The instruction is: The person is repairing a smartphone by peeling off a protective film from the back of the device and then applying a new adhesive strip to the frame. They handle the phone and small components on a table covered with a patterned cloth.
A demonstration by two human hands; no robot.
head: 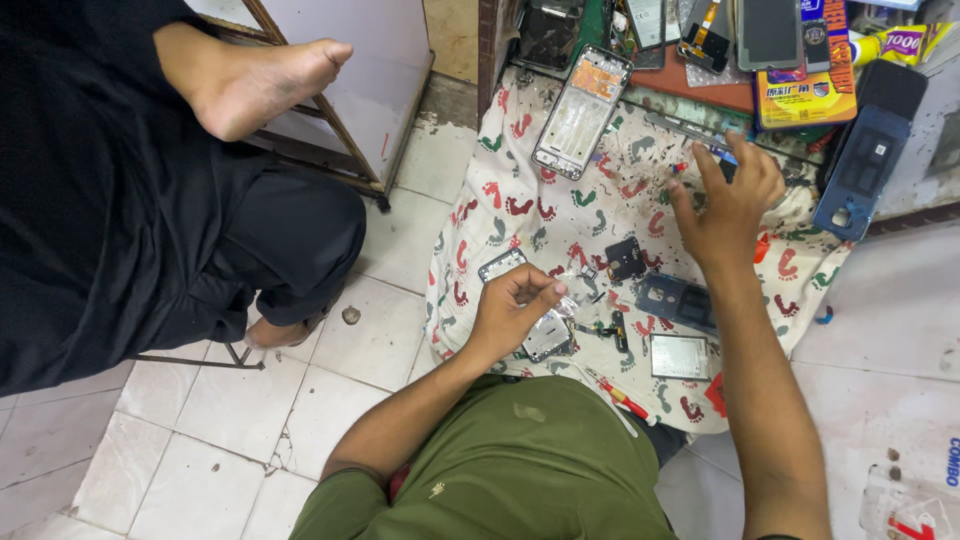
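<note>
Setting: tiled floor (pixel 300 400) of pale squares, seen from above; a white cloth printed with coloured footprints (pixel 520 190) is spread over it as a work mat. All places below are given relative to this cloth.

Far left of the cloth: another person in black clothing (pixel 110 200) sits on a metal-framed stool (pixel 330 130), one bare foot (pixel 255 80) raised and the other on the tiles. This person is well apart from the cloth and touches nothing on it.

Left hand (pixel 510 305): over the cloth's near left part, fingers curled shut, apparently pinching something very small; what it is cannot be told. Just beneath the hand lies a phone board in a silver frame (pixel 545 335), probably kept close so parts stay within reach.

Upper middle of the cloth: an opened phone chassis (pixel 580 110) lies face up, tilted, clear of the hands.

Centre of the cloth: a small black component (pixel 625 258), then a dark blue phone back cover (pixel 675 298) and a flat silver battery (pixel 680 357) at the near edge. A red-handled screwdriver (pixel 615 392) lies by the near hem.

Right hand (pixel 725 205): stretched to the cloth's upper right, fingers spread open, holding nothing, fingertips among thin tools (pixel 690 130).

Right edge of the cloth: a blue phone case (pixel 860 170) leans against a cluttered shelf (pixel 790 95) of screens and packets. This crowds the far side.
</note>
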